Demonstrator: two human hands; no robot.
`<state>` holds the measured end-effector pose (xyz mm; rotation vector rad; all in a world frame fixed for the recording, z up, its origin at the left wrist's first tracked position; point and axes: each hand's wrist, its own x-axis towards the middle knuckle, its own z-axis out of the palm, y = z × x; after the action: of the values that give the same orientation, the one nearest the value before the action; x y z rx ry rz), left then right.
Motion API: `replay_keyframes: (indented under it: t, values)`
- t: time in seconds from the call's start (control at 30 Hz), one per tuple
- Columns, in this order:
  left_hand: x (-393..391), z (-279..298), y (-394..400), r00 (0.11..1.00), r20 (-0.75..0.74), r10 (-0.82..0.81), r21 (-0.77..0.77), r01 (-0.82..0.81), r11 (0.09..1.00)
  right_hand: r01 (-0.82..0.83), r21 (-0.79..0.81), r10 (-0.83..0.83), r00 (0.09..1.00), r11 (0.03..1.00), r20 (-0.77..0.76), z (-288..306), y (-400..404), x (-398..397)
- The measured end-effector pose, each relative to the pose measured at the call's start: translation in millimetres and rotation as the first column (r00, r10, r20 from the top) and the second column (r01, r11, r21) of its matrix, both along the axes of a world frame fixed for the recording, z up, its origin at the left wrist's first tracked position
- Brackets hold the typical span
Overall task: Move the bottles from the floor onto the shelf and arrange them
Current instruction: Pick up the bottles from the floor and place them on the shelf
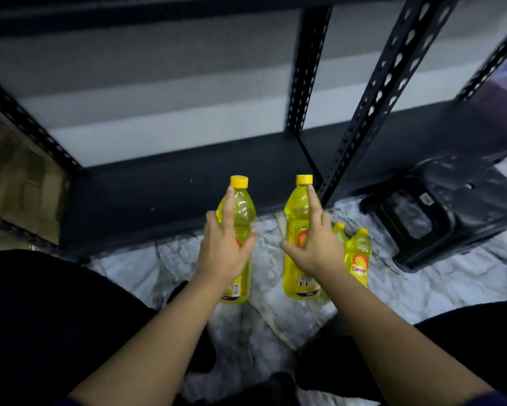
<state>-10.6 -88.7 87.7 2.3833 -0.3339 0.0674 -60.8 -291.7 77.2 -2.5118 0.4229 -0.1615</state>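
Clasping one yellow bottle (238, 218) in left hand (224, 247), another (297, 218) in right hand (313, 247), before the dark shelf (164, 186).

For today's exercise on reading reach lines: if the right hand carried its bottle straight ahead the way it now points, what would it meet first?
Probably the slotted upright post of the shelf, just beyond the right hand and its bottle; depth is unclear, so it might pass left onto the board.

Yellow bottles: four — one in left hand (223, 247), one in right hand (315, 247), two on floor (352, 253) behind right wrist, possibly more hidden there. Yellow caps (239, 181) clearly visible: two. Hands: two. Black slotted shelf uprights (375, 101): five. Black stool (442, 212): one.
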Motion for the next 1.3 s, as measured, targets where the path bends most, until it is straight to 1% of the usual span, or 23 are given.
replay_keyframes:
  t: [0.17,0.27,0.33,0.43,0.57,0.67,0.77,0.87,0.93,1.07,1.17,1.23,1.3]
  values:
    - [3,88,17,0.978,0.204,0.047,-0.112,-0.024,0.993,-0.039,-0.026,0.043,0.979,0.999,0.201,95,18,6]
    - [9,146,28,0.943,0.326,0.063,-0.149,-0.014,0.989,-0.06,-0.081,0.083,0.94,0.995,0.331,161,24,16]
    - [15,187,34,0.918,0.39,0.075,-0.177,-0.005,0.984,-0.07,-0.097,0.105,0.897,0.993,0.429,207,27,26]
    - [27,254,41,0.875,0.474,0.103,-0.209,-0.002,0.978,-0.084,-0.116,0.137,0.791,0.99,0.597,280,31,41]
    - [47,342,46,0.771,0.617,0.16,-0.262,0.01,0.965,-0.092,-0.132,0.161,0.597,0.987,0.786,368,35,70]
    - [68,396,45,0.694,0.692,0.199,-0.301,0.027,0.953,-0.107,-0.148,0.181,0.47,0.983,0.864,417,36,99]
    - [97,435,37,0.622,0.744,0.242,-0.321,0.015,0.947,-0.104,-0.177,0.204,0.403,0.979,0.892,449,37,129]
    - [134,451,27,0.579,0.774,0.257,-0.315,-0.001,0.949,-0.082,-0.21,0.225,0.398,0.974,0.889,461,37,163]
    - [161,451,21,0.575,0.776,0.259,-0.302,-0.021,0.953,-0.06,-0.232,0.236,0.409,0.971,0.881,463,37,189]
    - [213,430,8,0.62,0.747,0.24,-0.237,-0.09,0.967,-0.01,-0.254,0.226,0.492,0.967,0.841,450,33,239]
    - [246,419,5,0.618,0.735,0.279,-0.252,-0.133,0.959,0.01,-0.187,0.15,0.555,0.982,0.818,424,29,272]
    - [264,414,1,0.591,0.752,0.291,-0.243,-0.161,0.957,0.046,-0.16,0.109,0.551,0.986,0.827,412,26,292]
    - [280,411,-5,0.571,0.764,0.3,-0.245,-0.175,0.954,0.06,-0.183,0.123,0.536,0.981,0.835,409,24,311]
